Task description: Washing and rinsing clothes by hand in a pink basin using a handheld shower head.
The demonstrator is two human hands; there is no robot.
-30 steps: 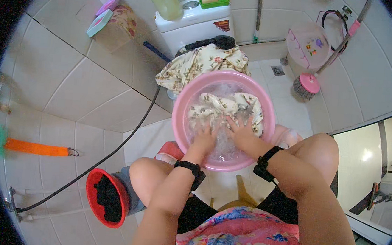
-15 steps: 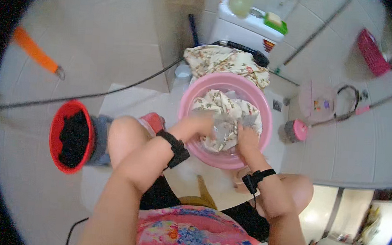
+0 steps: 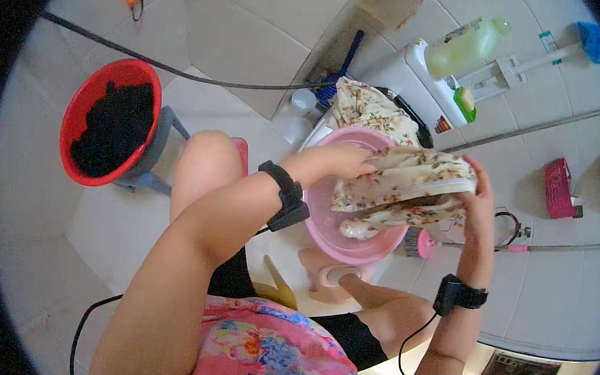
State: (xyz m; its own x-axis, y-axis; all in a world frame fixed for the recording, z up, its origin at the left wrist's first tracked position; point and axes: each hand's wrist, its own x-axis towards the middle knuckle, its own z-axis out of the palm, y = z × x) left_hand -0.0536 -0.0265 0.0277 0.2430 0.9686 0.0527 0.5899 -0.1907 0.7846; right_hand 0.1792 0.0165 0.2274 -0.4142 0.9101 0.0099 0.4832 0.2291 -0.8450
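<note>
A wet cream cloth with a floral print [image 3: 406,182] is stretched above a pink basin [image 3: 351,251], its lower folds hanging down into it. My right hand [image 3: 481,202] grips the cloth's right end, out past the basin's rim, fingers wrapped around the edge. At the left end my left hand [image 3: 350,162] is closed on the upper part of the cloth, over the basin's far left side. A pale straight seam or zipper strip runs along the cloth between the hands. Some water and suds show in the basin. A strapped black device sits on each wrist.
Another floral cloth [image 3: 373,112] lies behind the basin, by the white toilet tank [image 3: 401,68]. To the left, a red basin [image 3: 73,117] of black clothing rests on a grey stool [image 3: 158,152]. A dark hose [image 3: 203,79] crosses beyond; a brush [image 3: 419,243] stands right of the basin.
The floral cloth has come up out of the pink basin, lifted and spread by both hands. My right hand has moved up and right. The view has turned.
</note>
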